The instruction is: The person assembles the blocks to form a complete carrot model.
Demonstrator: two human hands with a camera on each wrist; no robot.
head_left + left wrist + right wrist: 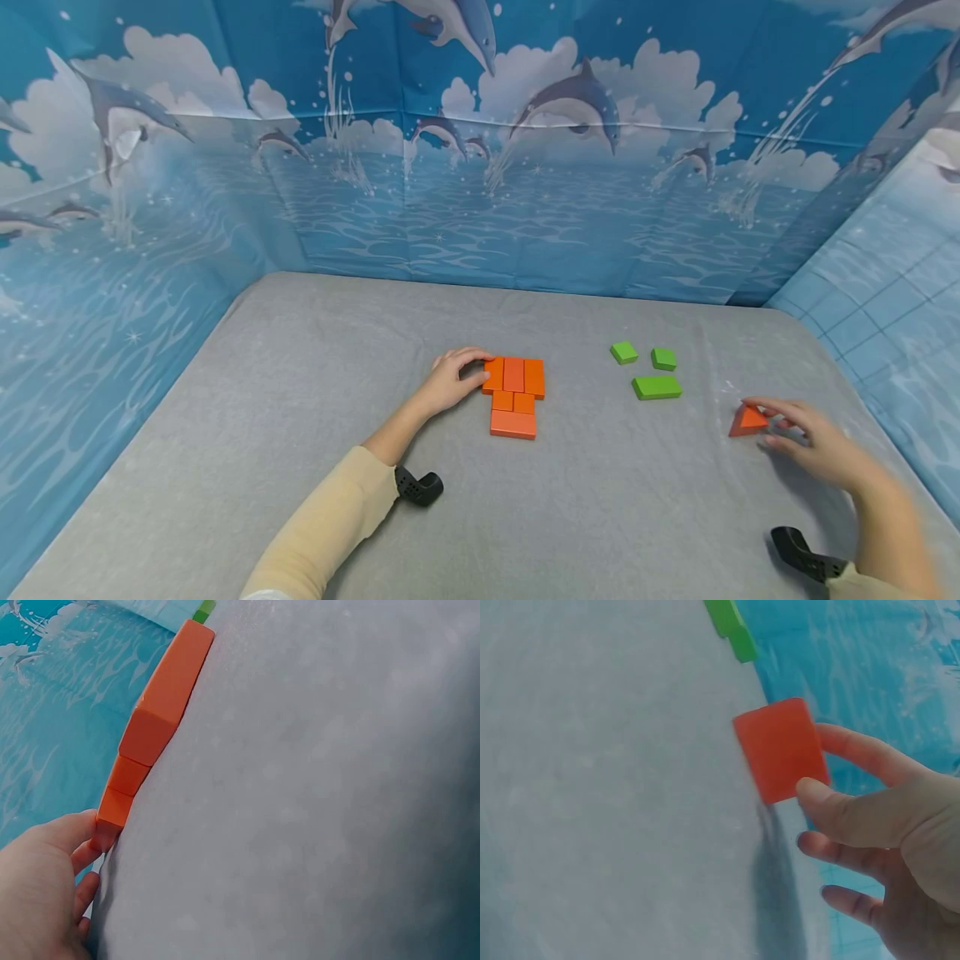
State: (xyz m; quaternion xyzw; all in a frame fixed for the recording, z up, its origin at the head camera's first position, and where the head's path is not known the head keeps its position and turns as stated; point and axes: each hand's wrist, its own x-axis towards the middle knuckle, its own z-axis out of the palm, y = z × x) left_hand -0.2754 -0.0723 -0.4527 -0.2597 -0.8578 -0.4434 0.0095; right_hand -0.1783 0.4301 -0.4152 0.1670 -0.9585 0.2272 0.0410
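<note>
In the lower right we see the right hand (817, 446) pinching 1 red-orange triangular block (748, 422); below centre, the left hand (447, 382) touches orange blocks (523, 402), whether grasping we cannot tell.

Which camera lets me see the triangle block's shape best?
The head view: it shows the triangular block's three-cornered top, with the right hand holding it. The right wrist view shows it bigger, but only one flat, four-sided side. The left wrist view doesn't show it.
</note>
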